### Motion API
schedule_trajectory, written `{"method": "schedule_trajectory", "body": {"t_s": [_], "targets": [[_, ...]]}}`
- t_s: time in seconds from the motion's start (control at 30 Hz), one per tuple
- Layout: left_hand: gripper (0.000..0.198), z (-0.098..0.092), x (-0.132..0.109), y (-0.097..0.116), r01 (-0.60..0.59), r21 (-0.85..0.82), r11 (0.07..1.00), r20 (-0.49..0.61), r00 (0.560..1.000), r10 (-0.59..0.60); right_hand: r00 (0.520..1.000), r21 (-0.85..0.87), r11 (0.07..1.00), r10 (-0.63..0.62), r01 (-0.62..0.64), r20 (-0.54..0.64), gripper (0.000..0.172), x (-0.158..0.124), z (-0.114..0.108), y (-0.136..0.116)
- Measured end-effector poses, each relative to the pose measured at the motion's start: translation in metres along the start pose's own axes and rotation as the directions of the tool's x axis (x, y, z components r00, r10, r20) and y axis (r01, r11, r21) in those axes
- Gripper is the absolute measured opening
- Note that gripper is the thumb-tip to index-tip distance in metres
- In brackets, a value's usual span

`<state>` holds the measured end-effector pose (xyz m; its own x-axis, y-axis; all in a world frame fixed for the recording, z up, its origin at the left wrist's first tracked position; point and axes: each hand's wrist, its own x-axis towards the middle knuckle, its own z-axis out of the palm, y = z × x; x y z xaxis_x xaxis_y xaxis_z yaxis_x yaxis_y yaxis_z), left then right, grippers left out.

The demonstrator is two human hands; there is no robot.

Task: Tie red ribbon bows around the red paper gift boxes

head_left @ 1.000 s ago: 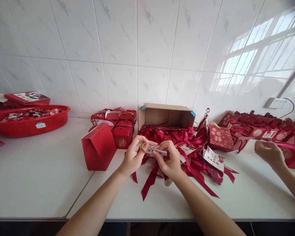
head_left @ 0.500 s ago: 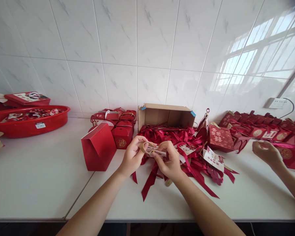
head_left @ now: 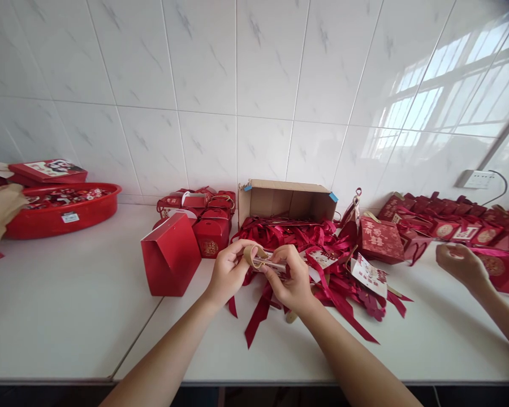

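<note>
A tan looped strap point(head_left: 253, 255) is pinched between the thumb and fingers of my left hand point(head_left: 225, 280). My right hand point(head_left: 293, 281) is closed on a small whitish printed tag point(head_left: 275, 264) right beside that loop; the fingers cover much of it, and whether the two are joined I cannot tell. Both hands hover over a heap of dark red ribbons point(head_left: 339, 308) with printed cards point(head_left: 370, 275) among them. Behind the heap, an open cardboard box point(head_left: 297, 189) lies with ribbons spilling out. A plain red gift box point(head_left: 169, 257) stands left of my left hand.
Small red boxes point(head_left: 212, 232) cluster behind the plain one. At left is a red basin point(head_left: 68, 212) of wrapped sweets, with another person's blurred hand point(head_left: 2, 209). Another person's hand point(head_left: 462, 263) rests at right near rows of red gift boxes point(head_left: 445, 217).
The tan loop and tag have tilted slightly between my hands, which stay in nearly the same place. At left the other person's hand has come further in over the basin.
</note>
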<state>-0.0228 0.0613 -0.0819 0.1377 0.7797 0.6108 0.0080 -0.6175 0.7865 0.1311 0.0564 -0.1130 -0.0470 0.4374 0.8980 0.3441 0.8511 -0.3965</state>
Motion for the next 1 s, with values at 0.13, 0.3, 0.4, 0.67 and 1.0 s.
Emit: {"method": "schedule_trajectory", "body": {"t_s": [0.13,0.3,0.4,0.67,1.0], "targets": [[0.021,0.0003,-0.0005,0.0014,0.007,-0.003,1.000,0.012,1.000,-0.007,1.000,-0.004,1.000,-0.002,0.002,0.001,0.017,0.0003,0.0000,-0.0006],[0.025,-0.0014,-0.0002,-0.0004,0.025,0.020,0.999,0.035,0.999,-0.025,1.000,-0.007,1.000,-0.008,0.008,0.002,0.017,0.0006,-0.0001,-0.0009],[0.029,-0.0035,0.0003,-0.0010,0.035,0.046,0.998,0.068,0.997,-0.039,1.000,-0.005,1.000,-0.013,0.013,0.002,0.017,0.0004,0.0001,-0.0009],[0.034,-0.0062,0.0002,0.0012,0.029,0.058,0.998,0.117,0.992,-0.036,0.999,-0.014,0.999,-0.031,0.031,0.008,0.014,-0.0004,0.0006,-0.0009],[0.033,-0.0056,0.0004,0.0041,0.007,0.065,0.998,0.114,0.993,-0.014,0.999,-0.024,0.999,-0.040,0.040,0.017,0.013,-0.0001,0.0005,-0.0020]]}}
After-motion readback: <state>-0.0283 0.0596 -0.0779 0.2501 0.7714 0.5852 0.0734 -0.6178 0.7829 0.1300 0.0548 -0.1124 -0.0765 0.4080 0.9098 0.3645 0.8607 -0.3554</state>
